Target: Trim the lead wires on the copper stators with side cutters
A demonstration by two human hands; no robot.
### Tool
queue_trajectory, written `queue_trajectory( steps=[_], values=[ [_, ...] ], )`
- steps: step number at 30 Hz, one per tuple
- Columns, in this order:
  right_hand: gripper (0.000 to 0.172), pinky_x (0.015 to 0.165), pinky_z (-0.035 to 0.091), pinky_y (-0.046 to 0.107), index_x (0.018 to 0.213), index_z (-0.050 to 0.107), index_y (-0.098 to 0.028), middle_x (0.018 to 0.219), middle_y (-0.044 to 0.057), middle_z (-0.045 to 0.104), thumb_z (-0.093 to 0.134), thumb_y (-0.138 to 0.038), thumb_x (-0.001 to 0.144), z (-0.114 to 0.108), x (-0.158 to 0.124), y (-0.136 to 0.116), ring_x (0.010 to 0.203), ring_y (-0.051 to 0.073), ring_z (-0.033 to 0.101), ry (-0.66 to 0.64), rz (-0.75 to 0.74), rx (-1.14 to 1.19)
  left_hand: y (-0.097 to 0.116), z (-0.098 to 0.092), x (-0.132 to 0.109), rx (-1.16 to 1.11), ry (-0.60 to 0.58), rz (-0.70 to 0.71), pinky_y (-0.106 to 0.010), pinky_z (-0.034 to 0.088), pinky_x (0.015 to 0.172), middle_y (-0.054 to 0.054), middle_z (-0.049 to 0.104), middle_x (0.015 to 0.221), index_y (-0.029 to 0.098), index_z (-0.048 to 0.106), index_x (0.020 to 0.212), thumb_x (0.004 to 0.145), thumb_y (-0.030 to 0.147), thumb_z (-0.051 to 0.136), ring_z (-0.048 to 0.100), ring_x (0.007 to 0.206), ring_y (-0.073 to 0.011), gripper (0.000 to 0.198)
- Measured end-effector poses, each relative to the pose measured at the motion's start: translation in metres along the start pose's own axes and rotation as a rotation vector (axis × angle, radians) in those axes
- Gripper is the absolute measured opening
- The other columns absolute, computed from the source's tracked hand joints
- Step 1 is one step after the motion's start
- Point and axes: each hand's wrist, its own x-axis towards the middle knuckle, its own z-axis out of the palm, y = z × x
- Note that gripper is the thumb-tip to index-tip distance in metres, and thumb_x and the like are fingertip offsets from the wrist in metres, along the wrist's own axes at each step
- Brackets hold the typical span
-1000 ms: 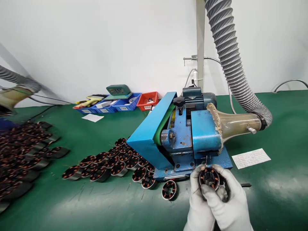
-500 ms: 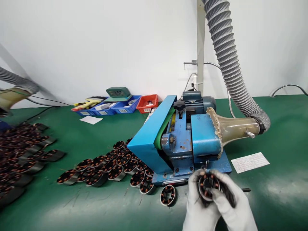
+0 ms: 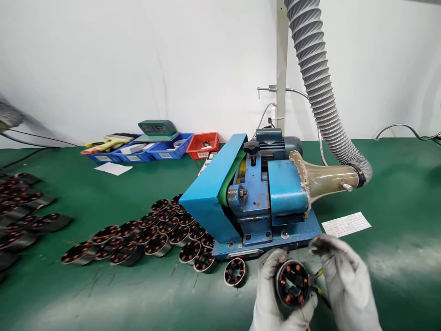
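My left hand [image 3: 272,294], in a white glove with darkened fingertips, grips a motor stator [image 3: 292,282], a metal ring with copper windings inside. The stator's open face is toward me, and a thin wire hangs down by my thumb. To its right, my right hand [image 3: 347,280], also gloved, is open with its fingers bent. Cutting pliers [image 3: 319,282] with yellow-and-black handles lie between the stator and my right palm. Their handle ends are hidden behind the hand. One single stator [image 3: 235,272] stands on the table left of my hands.
A blue belt grinding machine [image 3: 255,207] stands ahead, joined to a grey ribbed hose [image 3: 312,69]. Several stators [image 3: 158,245] stand left of it, with another group [image 3: 20,211] at far left. Behind are blue bins [image 3: 167,154], a red bin [image 3: 203,151] and a paper slip [image 3: 346,224].
My right hand has let go of the stator and moved right, bringing the pliers into view. My left hand keeps the stator, slightly lower. The view has shifted right.
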Motion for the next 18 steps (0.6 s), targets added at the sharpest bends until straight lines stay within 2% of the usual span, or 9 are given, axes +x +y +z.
queue_trajectory(
  steps=[1,3,5,8,10,13,16,18],
  values=[
    [0.031,0.072,0.060,0.037,0.089,0.074,-0.021,0.091,0.011,0.076,0.068,-0.047,0.073,0.000,-0.006,0.008,0.082,0.027,0.071,-0.088,-0.008,-0.079,-0.003,0.003,0.003,0.001,-0.001,0.012,-0.037,0.037,0.100,-0.006,0.055,0.115,0.027,0.058,0.106,0.057,0.037,0.079,0.055,0.109,-0.0269,0.054],
    [0.038,0.081,0.057,0.040,0.099,0.071,-0.021,0.104,0.013,0.073,0.061,-0.049,0.077,0.002,-0.016,0.024,0.095,0.030,0.069,-0.173,0.012,-0.222,-0.010,0.011,0.010,-0.073,0.004,-0.015,-0.038,0.039,0.100,-0.006,0.057,0.116,0.025,0.058,0.103,0.055,0.037,0.080,0.055,0.110,-0.0273,0.054],
    [0.046,0.088,0.054,0.039,0.110,0.066,-0.020,0.112,0.013,0.070,0.067,-0.044,0.072,0.008,-0.020,0.033,0.102,0.030,0.066,-0.162,0.023,-0.323,-0.018,0.018,0.018,-0.193,0.014,-0.093,-0.038,0.046,0.094,-0.007,0.060,0.111,0.025,0.057,0.100,0.058,0.042,0.076,0.060,0.104,-0.0262,0.049],
    [0.058,0.087,0.055,0.036,0.112,0.062,-0.017,0.110,0.013,0.071,0.078,-0.032,0.058,0.021,-0.009,0.034,0.100,0.030,0.067,-0.155,0.033,-0.364,-0.024,0.026,0.030,-0.324,0.004,-0.241,-0.040,0.052,0.087,-0.010,0.064,0.109,0.026,0.052,0.103,0.069,0.052,0.062,0.066,0.096,-0.0246,0.045],
    [0.052,0.085,0.056,0.035,0.107,0.064,-0.016,0.105,0.012,0.073,0.078,-0.029,0.059,0.029,0.001,0.028,0.096,0.029,0.069,-0.136,0.051,-0.378,-0.025,0.031,0.036,-0.346,-0.019,-0.268,-0.039,0.052,0.088,-0.010,0.064,0.112,0.026,0.048,0.108,0.072,0.050,0.058,0.067,0.096,-0.0234,0.044],
    [0.043,0.079,0.058,0.034,0.103,0.064,-0.017,0.097,0.010,0.075,0.075,-0.029,0.063,0.040,0.011,0.016,0.090,0.027,0.071,-0.095,0.048,-0.380,-0.025,0.036,0.044,-0.309,-0.038,-0.198,-0.037,0.051,0.090,-0.009,0.064,0.113,0.028,0.048,0.111,0.076,0.047,0.055,0.065,0.101,-0.0217,0.040],
    [0.040,0.075,0.059,0.033,0.099,0.064,-0.017,0.093,0.010,0.076,0.075,-0.031,0.063,0.045,0.013,0.008,0.086,0.026,0.072,-0.087,0.065,-0.390,-0.027,0.041,0.048,-0.288,-0.026,-0.167,-0.038,0.051,0.090,-0.009,0.067,0.107,0.027,0.050,0.110,0.083,0.050,0.042,0.065,0.099,-0.0209,0.036],
    [0.040,0.077,0.058,0.034,0.099,0.065,-0.017,0.094,0.010,0.076,0.075,-0.032,0.063,0.046,0.014,0.006,0.088,0.027,0.071,-0.093,0.076,-0.405,-0.028,0.045,0.050,-0.267,-0.024,-0.166,-0.037,0.052,0.089,-0.009,0.067,0.106,0.026,0.051,0.109,0.084,0.050,0.042,0.067,0.096,-0.0208,0.036]
  ],
)
